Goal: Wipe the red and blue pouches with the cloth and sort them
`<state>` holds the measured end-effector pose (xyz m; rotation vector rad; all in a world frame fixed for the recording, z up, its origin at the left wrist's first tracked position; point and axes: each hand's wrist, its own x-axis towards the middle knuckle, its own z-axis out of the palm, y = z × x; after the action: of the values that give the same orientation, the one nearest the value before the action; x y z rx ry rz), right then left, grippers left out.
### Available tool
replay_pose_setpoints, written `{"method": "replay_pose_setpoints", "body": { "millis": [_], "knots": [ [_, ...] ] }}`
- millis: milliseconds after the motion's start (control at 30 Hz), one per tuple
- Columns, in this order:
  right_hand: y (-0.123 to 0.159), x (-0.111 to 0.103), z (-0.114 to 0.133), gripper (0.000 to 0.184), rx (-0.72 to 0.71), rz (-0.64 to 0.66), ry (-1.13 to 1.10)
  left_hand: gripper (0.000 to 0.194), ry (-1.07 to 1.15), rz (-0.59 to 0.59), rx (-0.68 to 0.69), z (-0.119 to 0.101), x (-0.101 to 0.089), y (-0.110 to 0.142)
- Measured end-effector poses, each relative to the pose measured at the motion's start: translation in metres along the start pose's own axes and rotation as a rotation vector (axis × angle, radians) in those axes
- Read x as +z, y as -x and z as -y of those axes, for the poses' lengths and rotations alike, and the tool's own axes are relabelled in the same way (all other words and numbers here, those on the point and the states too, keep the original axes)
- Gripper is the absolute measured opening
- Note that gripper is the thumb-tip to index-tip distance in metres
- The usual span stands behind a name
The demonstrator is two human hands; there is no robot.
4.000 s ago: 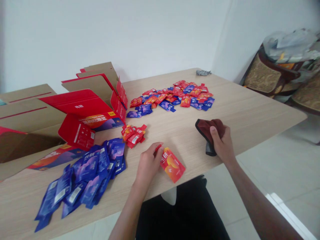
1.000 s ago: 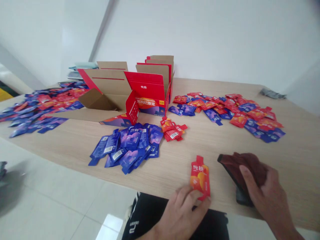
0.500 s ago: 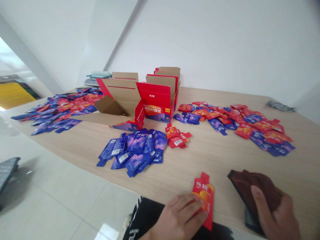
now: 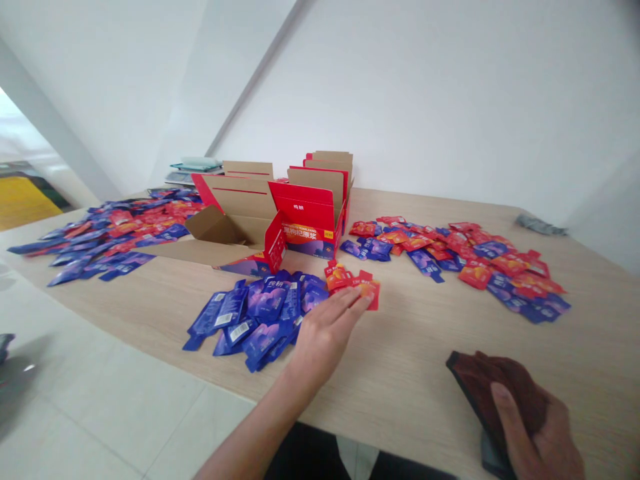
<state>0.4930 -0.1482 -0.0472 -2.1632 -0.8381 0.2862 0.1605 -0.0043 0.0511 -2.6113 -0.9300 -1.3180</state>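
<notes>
- At far left, a mixed heap of pouches (image 4: 125, 227) spreads across the table (image 4: 415, 360), its individual packets hard to count.
- An open carton (image 4: 245, 195) stands flaps up, much of its inside hidden from me.
- Blue pouches (image 4: 263, 310) lie piled in front of it, the nearer right ones partly behind my hand.
- My left hand (image 4: 325, 330) reaches over, fingers on a red pouch (image 4: 373, 288); my thumb is out of sight, so I cannot tell whether they pinch or press.
- That pouch rests on the small red pile (image 4: 339, 275), neck pointing away from me, long axis running toward the wall, lower part covered by my fingers.
- My right hand (image 4: 537, 430), wrist cut off, grips a brown cloth (image 4: 500, 377); the dark object (image 4: 495, 457) below it is unclear.
</notes>
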Motion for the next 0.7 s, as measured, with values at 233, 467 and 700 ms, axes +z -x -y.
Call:
{"method": "replay_pose_setpoints", "body": {
  "millis": [233,467,700],
  "knots": [
    [-0.003,0.002,-0.001,0.081,-0.014,-0.006,-0.040,0.039,-0.146,0.227,-0.165,0.053,0.056,-0.008],
    [0.002,0.002,0.005,0.080,-0.055,-0.021,-0.078,0.039,-0.197,0.274,-0.210,0.058,0.075,0.016],
    [0.001,0.004,0.008,0.083,-0.028,-0.009,-0.100,0.040,-0.207,0.282,-0.217,0.054,0.073,0.020]
  ]
}}
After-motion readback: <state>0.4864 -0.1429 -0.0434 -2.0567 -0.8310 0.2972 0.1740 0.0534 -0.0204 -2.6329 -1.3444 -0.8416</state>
